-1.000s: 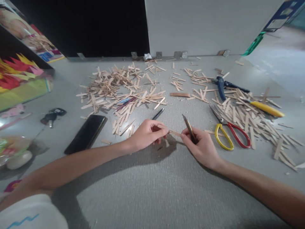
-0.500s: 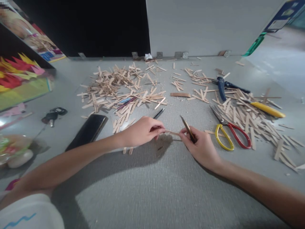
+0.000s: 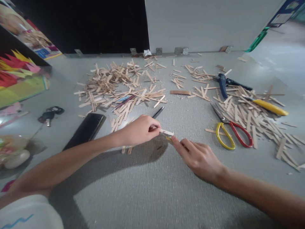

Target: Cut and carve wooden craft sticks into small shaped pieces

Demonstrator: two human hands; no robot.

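Observation:
My left hand pinches a short wooden craft stick, whose far end points right. My right hand is closed around a slim gold pointed tool, mostly hidden by the fingers. The tool's visible part lies just under the stick's free end, and my right fingertips are close against that end. Behind my left hand lies a dark pen. Scissors with one yellow and one red handle rest right of my right hand.
Loose craft sticks are heaped at the back left, with more sticks at the right. Blue-handled pliers and a yellow-handled tool lie among them. A black phone-like case and keys sit left. A partition closes the back.
My right hand has turned over, knuckles up, bringing the gold tool from upright down under the stick. The stick now shows its flat face, and my left hand has shifted slightly left.

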